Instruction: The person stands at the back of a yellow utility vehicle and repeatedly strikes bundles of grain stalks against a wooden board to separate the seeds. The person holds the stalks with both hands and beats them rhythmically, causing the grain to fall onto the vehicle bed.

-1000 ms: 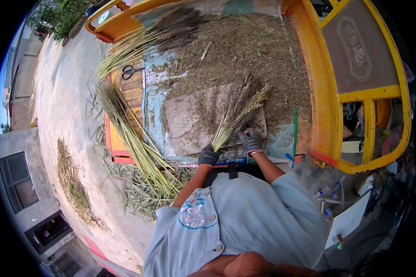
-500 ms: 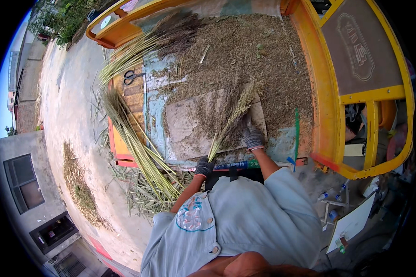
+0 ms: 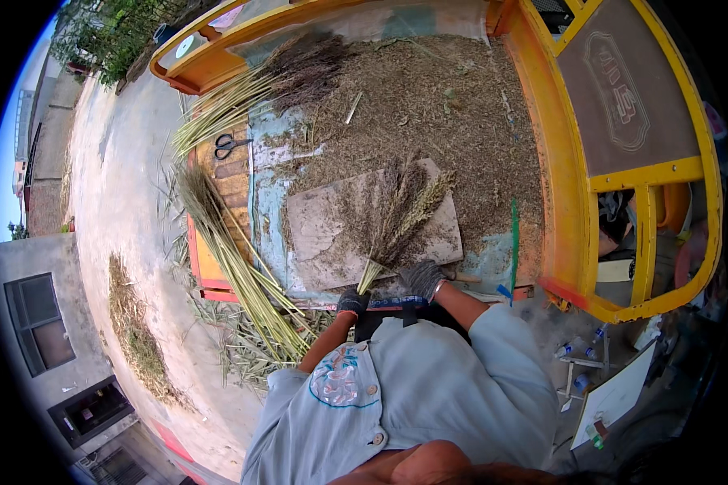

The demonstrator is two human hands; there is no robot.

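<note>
My gloved left hand (image 3: pixel 353 302) grips the pale green stalk ends of a bunch of sorghum-like seed heads (image 3: pixel 404 212) at the near edge of a flat board (image 3: pixel 319 230). The heads fan out across the board, pointing away from me. Close to the right of the stalks, my gloved right hand (image 3: pixel 423 280) is closed low over the board's near edge. What looks like a pale tool handle (image 3: pixel 466 277) sticks out on its right side, and a thin light edge shows on its left. The tool's kind is unclear.
Loose seed and chaff (image 3: pixel 429 97) cover the orange cart bed. Two more bunches lie on the left, one near (image 3: pixel 234 259) and one far (image 3: pixel 226 103), with black-handled scissors (image 3: pixel 228 146) between them. A yellow metal frame (image 3: pixel 647 170) rises on the right.
My right hand has come back toward me and left, down to the stalk ends. The seed heads now lie fanned wider across the board. My left hand keeps its grip.
</note>
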